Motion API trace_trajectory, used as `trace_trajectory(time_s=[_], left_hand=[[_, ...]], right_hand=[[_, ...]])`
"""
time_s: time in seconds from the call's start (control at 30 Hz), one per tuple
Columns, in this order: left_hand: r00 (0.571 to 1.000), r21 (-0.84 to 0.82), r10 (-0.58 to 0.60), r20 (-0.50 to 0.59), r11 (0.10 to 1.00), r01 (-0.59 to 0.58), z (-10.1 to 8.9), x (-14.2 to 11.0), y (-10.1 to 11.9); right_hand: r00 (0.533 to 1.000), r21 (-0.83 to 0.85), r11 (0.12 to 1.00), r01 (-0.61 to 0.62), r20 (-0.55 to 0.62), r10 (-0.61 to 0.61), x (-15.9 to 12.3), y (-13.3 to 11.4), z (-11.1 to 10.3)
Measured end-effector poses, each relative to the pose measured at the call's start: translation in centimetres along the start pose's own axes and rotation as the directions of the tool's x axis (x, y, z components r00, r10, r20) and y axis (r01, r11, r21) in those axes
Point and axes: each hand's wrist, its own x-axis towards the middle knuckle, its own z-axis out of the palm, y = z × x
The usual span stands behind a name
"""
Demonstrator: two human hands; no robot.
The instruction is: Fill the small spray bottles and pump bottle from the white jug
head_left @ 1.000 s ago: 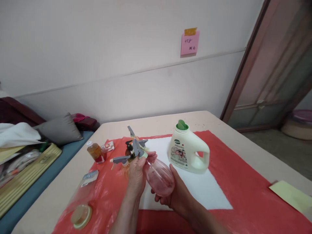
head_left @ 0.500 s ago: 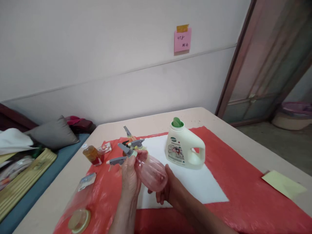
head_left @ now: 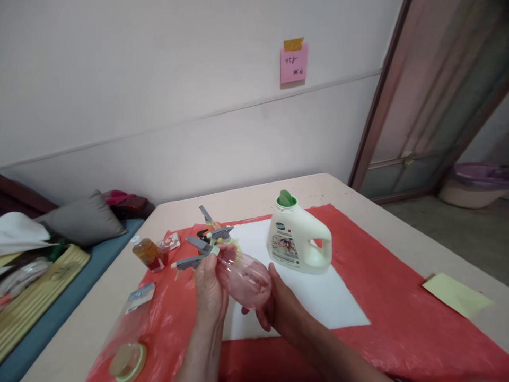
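Note:
A clear pink spray bottle (head_left: 245, 280) with a grey trigger head is tilted between my hands, its head to the left and its base to the right. My left hand (head_left: 210, 281) is wrapped round its neck. At the base, my right hand (head_left: 280, 300) supports it, thumb on the near side and fingers curled underneath, partly hidden. Behind it stand other spray bottles (head_left: 220, 233) with grey triggers, partly covered by the held one. A pale green detergent jug (head_left: 298, 239) with a green spout and no cap stands upright to the right.
Under these lie a white sheet (head_left: 318, 302) and a red plastic cover (head_left: 397, 318) on the table. At left are a bottle of amber liquid (head_left: 148, 253), a small card packet (head_left: 170, 241) and a clear container with a tan lid (head_left: 128, 361). A yellow paper (head_left: 457, 294) lies right.
The camera view has shifted slightly. The pink spray bottle has turned a little in my hands, and my right fingers have moved slightly beneath its base.

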Motion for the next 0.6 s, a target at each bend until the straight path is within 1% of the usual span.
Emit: trace_trajectory(time_s=[0.03,0.07,0.1,0.2,0.27,0.33,0.4,0.47,0.53,0.6], left_hand=[[1.0,-0.01,0.004,-0.002,1.0,-0.004,0.06,-0.06,-0.08],[1.0,-0.02,0.007,-0.006,1.0,-0.007,0.13,-0.09,-0.12],[1.0,-0.024,0.008,-0.011,1.0,-0.008,0.19,-0.1,-0.12],[0.999,-0.008,0.028,-0.03,1.0,-0.028,0.25,0.08,0.13],[0.999,-0.016,0.026,-0.026,1.0,-0.027,0.12,0.29,0.33],[1.0,-0.035,0.014,-0.025,0.999,-0.015,-0.11,0.48,0.38],[0.999,-0.055,-0.009,-0.038,0.998,0.006,-0.33,0.58,0.26],[0.998,-0.061,-0.03,-0.057,0.998,0.027,-0.39,0.54,0.07],[0.998,-0.045,-0.026,-0.059,0.999,0.023,-0.22,0.38,-0.07],[0.999,-0.006,0.007,-0.052,1.0,-0.007,0.09,0.16,-0.15]], right_hand=[[0.999,0.027,0.999,-0.035,-0.014,0.035,0.08,0.05,0.07],[0.998,0.055,0.997,-0.045,-0.031,0.047,0.09,0.01,0.21],[0.999,0.077,0.997,-0.026,-0.044,0.03,0.02,-0.1,0.39],[0.993,0.073,0.99,0.118,-0.035,-0.116,-0.45,-0.68,0.7],[0.987,0.025,0.987,0.158,-0.003,-0.158,-0.67,-0.92,0.52],[0.991,-0.049,0.99,0.135,0.014,-0.135,-0.64,-0.9,0.15],[0.996,-0.109,0.99,0.094,0.004,-0.095,-0.44,-0.74,-0.13],[0.997,-0.104,0.992,0.078,-0.019,-0.08,-0.24,-0.62,-0.17],[0.995,-0.081,0.992,0.094,-0.024,-0.096,-0.15,-0.6,-0.01],[0.99,-0.1,0.985,0.139,-0.008,-0.14,-0.19,-0.62,0.16]])
